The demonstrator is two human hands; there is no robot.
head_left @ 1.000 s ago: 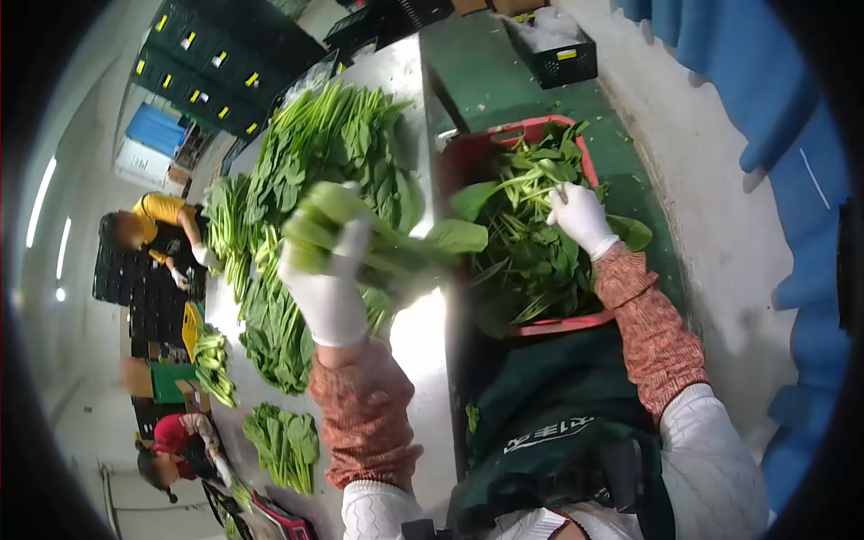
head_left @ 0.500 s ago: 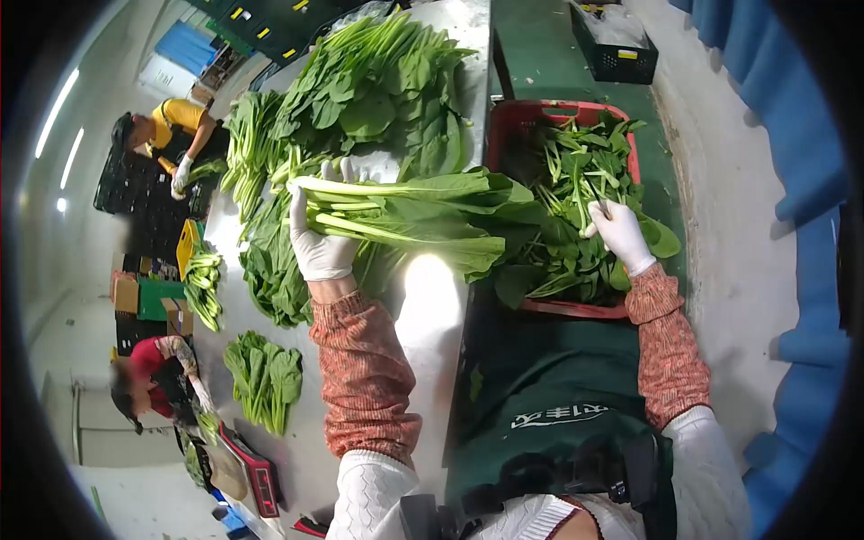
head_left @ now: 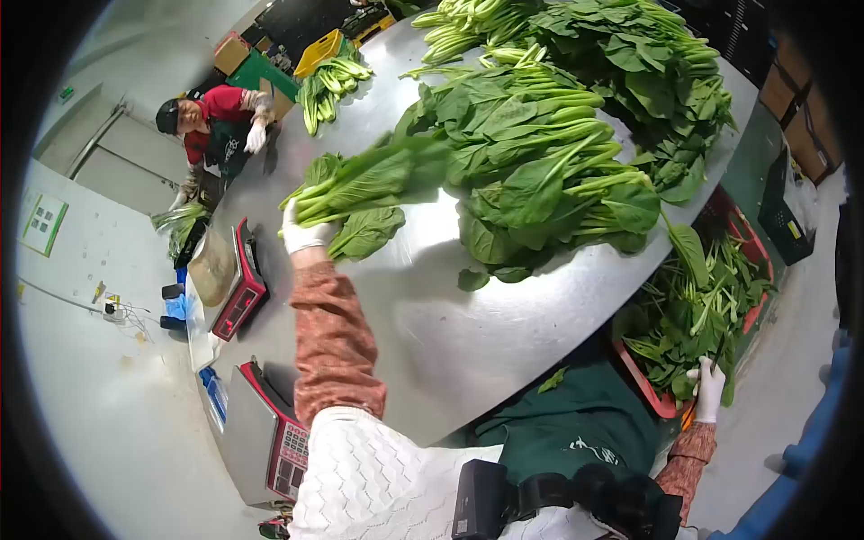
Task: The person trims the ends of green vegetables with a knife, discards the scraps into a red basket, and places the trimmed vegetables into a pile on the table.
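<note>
My left hand (head_left: 306, 231), in a white glove, is closed round the stems of a bunch of leafy greens (head_left: 378, 180), leaves pointing right. It is over the left part of the steel table (head_left: 409, 342), at a smaller bunch of greens (head_left: 367, 232) there. My right hand (head_left: 709, 389), also gloved, is low beside the red basket (head_left: 646, 382) of loose leaves. Its fingers are closed on a slim tool with an orange handle (head_left: 688, 416); the rest of the tool is mostly hidden. A big pile of greens (head_left: 549, 162) covers the middle of the table.
Two red-and-silver scales (head_left: 238, 279) stand along the left side. A co-worker (head_left: 216, 126) in red stands across the table, near more greens (head_left: 333, 85) and a yellow crate (head_left: 319, 52). A black crate (head_left: 783, 211) is on the floor at right.
My view has turned left. My left hand has carried the greens from beside the basket to the smaller bunch on the table. My right hand has drawn back to the basket's near edge.
</note>
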